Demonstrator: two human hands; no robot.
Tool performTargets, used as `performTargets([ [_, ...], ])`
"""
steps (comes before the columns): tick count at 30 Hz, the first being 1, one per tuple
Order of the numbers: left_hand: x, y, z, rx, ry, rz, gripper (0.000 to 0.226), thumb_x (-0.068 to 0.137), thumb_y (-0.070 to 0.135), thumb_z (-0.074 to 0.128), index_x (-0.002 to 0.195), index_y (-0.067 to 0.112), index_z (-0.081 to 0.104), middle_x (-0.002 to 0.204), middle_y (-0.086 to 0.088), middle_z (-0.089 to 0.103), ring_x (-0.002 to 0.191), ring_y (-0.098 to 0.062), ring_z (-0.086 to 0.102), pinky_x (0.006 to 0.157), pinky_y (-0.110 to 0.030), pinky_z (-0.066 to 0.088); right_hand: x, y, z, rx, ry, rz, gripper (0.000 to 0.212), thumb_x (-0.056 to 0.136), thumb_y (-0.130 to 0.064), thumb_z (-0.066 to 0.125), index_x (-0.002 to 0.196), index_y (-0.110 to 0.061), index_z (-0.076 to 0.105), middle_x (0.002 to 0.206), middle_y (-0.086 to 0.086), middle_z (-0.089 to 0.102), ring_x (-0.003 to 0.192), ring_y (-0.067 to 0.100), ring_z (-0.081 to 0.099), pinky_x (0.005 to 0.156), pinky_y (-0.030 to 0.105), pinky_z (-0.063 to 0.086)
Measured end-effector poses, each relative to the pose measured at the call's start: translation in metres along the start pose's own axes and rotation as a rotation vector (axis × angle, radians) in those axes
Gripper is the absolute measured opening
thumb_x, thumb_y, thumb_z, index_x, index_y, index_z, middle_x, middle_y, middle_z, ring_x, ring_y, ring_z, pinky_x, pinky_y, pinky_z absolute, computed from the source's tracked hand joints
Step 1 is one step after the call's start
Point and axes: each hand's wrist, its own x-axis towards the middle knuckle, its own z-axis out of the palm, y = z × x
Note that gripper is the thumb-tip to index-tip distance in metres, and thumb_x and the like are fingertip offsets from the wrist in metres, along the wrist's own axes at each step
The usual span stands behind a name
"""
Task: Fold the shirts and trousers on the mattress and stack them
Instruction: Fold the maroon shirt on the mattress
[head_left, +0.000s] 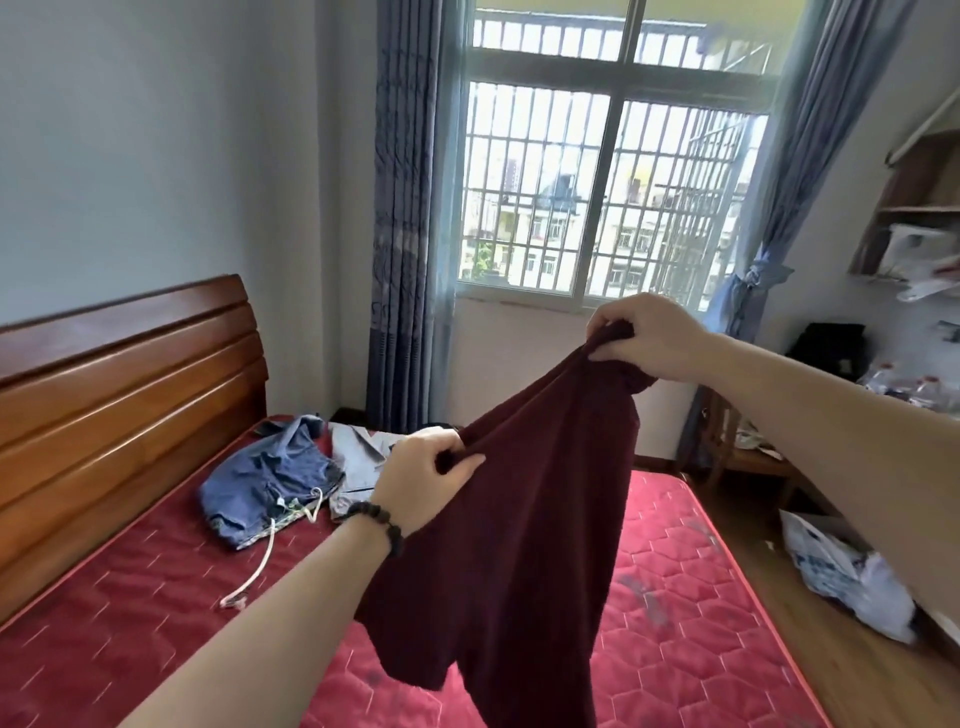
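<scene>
Maroon garment (530, 530) is up in the air over the red mattress (675, 571), held by both hands, not touching the bed as far as I can see. Can't tell yet if it's a shirt or trousers: it hangs bunched.

Handling, my read: soft knit-looking fabric, light, no stiffness at all. It drapes straight down from the two grip points and folds on itself. Not slippery, not fragile. Needs grips on two matching corners or seams (shoulders or waistband) so it hangs flat; current grips look like gathered fabric, not clean corners.

Left hand (426, 475): low and nearer the person, fingers and thumb pinching a gathered edge, knuckles up, beaded bracelet (382, 522) on the wrist. Forearm comes in from the lower left.

Right hand (647, 338): higher and farther out, fingers curled round a bunched top edge, arm stretched nearly straight from the right. Cloth runs taut on a diagonal between the two hands, the rest hanging below them.

Beyond the left hand, toward the wooden headboard (119, 395): blue shorts (260, 483) with a white drawstring, crumpled, and a grey garment (358, 457) just beside them, both lying on the mattress unfolded. No stack visible yet.
</scene>
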Motion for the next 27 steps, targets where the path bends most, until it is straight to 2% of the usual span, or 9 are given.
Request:
performTargets([
  [5, -0.024, -0.017, 0.032, 0.034, -0.082, -0.014, 0.023, 0.075, 0.029, 0.077, 0.065, 0.021, 0.058, 0.07, 0.015, 0.051, 0.063, -0.003, 0.05, 0.063, -0.015, 0.04, 0.009, -0.015, 0.007, -0.024, -0.028, 0.023, 0.015, 0.076, -0.016, 0.077, 0.077, -0.028, 0.068, 0.072, -0.021, 0.063, 0.068, -0.013, 0.056, 0.058, 0.0, 0.034],
  [8, -0.035, -0.022, 0.055, 0.026, -0.124, -0.05, 0.027, 0.074, 0.026, 0.076, 0.063, 0.02, 0.052, 0.073, 0.01, 0.051, 0.066, -0.009, 0.051, 0.065, -0.024, 0.045, 0.011, -0.019, 0.008, -0.073, -0.003, 0.045, 0.012, 0.077, -0.017, 0.077, 0.08, -0.025, 0.069, 0.075, -0.018, 0.062, 0.073, -0.002, 0.056, 0.064, 0.011, 0.035],
  [12, -0.05, -0.025, 0.085, -0.03, -0.242, -0.076, 0.017, 0.076, 0.027, 0.071, 0.067, 0.018, 0.059, 0.074, 0.011, 0.05, 0.067, -0.008, 0.049, 0.066, -0.022, 0.042, 0.006, -0.014, 0.004, -0.091, 0.035, 0.141, 0.011, 0.077, -0.017, 0.077, 0.086, -0.019, 0.071, 0.084, -0.006, 0.064, 0.084, 0.015, 0.058, 0.078, 0.028, 0.043],
  [14, -0.056, -0.029, 0.096, -0.039, -0.293, -0.091, 0.017, 0.077, 0.027, 0.071, 0.068, 0.016, 0.062, 0.074, 0.009, 0.051, 0.066, -0.01, 0.049, 0.065, -0.02, 0.039, 0.0, -0.008, 0.002, -0.086, 0.066, 0.18, 0.01, 0.077, -0.017, 0.077, 0.085, -0.018, 0.071, 0.085, -0.003, 0.064, 0.085, 0.016, 0.058, 0.081, 0.029, 0.043],
  [17, -0.062, -0.039, 0.102, -0.073, -0.345, -0.112, 0.014, 0.077, 0.022, 0.074, 0.074, 0.009, 0.071, 0.079, 0.007, 0.057, 0.072, -0.012, 0.056, 0.071, -0.026, 0.045, -0.01, 0.004, -0.003, -0.067, 0.123, 0.222, 0.01, 0.077, -0.015, 0.076, 0.082, -0.02, 0.069, 0.08, -0.007, 0.062, 0.084, 0.015, 0.057, 0.078, 0.026, 0.038],
  [20, -0.063, -0.037, 0.109, -0.104, -0.309, -0.116, 0.014, 0.076, 0.024, 0.075, 0.082, 0.012, 0.076, 0.114, -0.003, 0.062, 0.105, -0.018, 0.058, 0.095, -0.033, 0.045, -0.019, 0.015, -0.005, -0.024, 0.14, 0.254, 0.011, 0.078, -0.013, 0.076, 0.082, -0.02, 0.068, 0.078, -0.008, 0.063, 0.081, 0.012, 0.057, 0.077, 0.024, 0.037],
  [23, -0.058, -0.014, 0.125, -0.131, -0.214, -0.13, 0.017, 0.077, 0.029, 0.073, 0.091, 0.02, 0.076, 0.146, -0.009, 0.042, 0.135, -0.024, 0.037, 0.113, -0.04, 0.031, -0.022, 0.02, -0.001, 0.014, 0.113, 0.243, 0.01, 0.077, -0.012, 0.077, 0.082, -0.017, 0.07, 0.076, -0.012, 0.063, 0.077, 0.01, 0.059, 0.074, 0.022, 0.041],
  [25, -0.051, 0.0, 0.138, -0.111, -0.125, -0.12, 0.023, 0.081, 0.029, 0.07, 0.1, 0.017, 0.074, 0.148, -0.011, 0.04, 0.137, -0.025, 0.034, 0.114, -0.041, 0.029, -0.022, 0.023, 0.0, 0.014, 0.106, 0.226, 0.009, 0.077, -0.012, 0.077, 0.084, -0.015, 0.071, 0.075, -0.012, 0.064, 0.075, 0.008, 0.059, 0.072, 0.019, 0.042],
  [27, -0.043, 0.007, 0.146, -0.083, -0.06, -0.139, 0.026, 0.085, 0.027, 0.066, 0.106, 0.012, 0.072, 0.139, -0.009, 0.05, 0.13, -0.026, 0.044, 0.111, -0.04, 0.035, -0.022, 0.027, -0.004, 0.01, 0.103, 0.219, 0.009, 0.077, -0.014, 0.077, 0.084, -0.017, 0.072, 0.076, -0.013, 0.065, 0.076, 0.006, 0.059, 0.07, 0.017, 0.041],
])
